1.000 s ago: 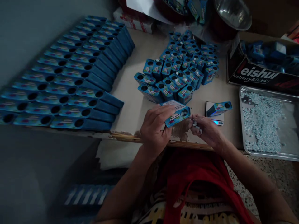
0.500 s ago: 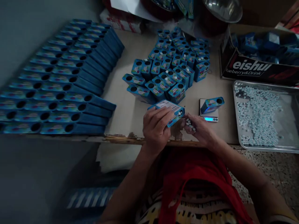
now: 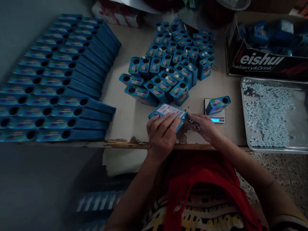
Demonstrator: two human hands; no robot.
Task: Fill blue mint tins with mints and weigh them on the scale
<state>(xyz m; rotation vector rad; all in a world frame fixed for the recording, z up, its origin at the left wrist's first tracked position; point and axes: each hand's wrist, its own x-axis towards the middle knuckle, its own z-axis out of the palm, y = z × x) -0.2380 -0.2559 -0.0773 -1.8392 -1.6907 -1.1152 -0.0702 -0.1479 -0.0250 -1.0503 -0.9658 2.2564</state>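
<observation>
At table edge | left hand (image 3: 162,133) clasps box (image 3: 168,110), hole hidden | right hand (image 3: 204,127) cups pellets (image 3: 192,121)

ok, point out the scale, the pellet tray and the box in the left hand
scale (image 3: 218,120): head view, lit display strip.
pellet tray (image 3: 269,81): head view, far rim.
box (image 3: 168,110): head view, white label panel.

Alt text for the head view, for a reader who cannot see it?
A left hand holds a blue box at the table edge while the right hand presses small pale pellets to its end. Another box sits on a scale; a pellet tray lies right, box rows left.
</observation>
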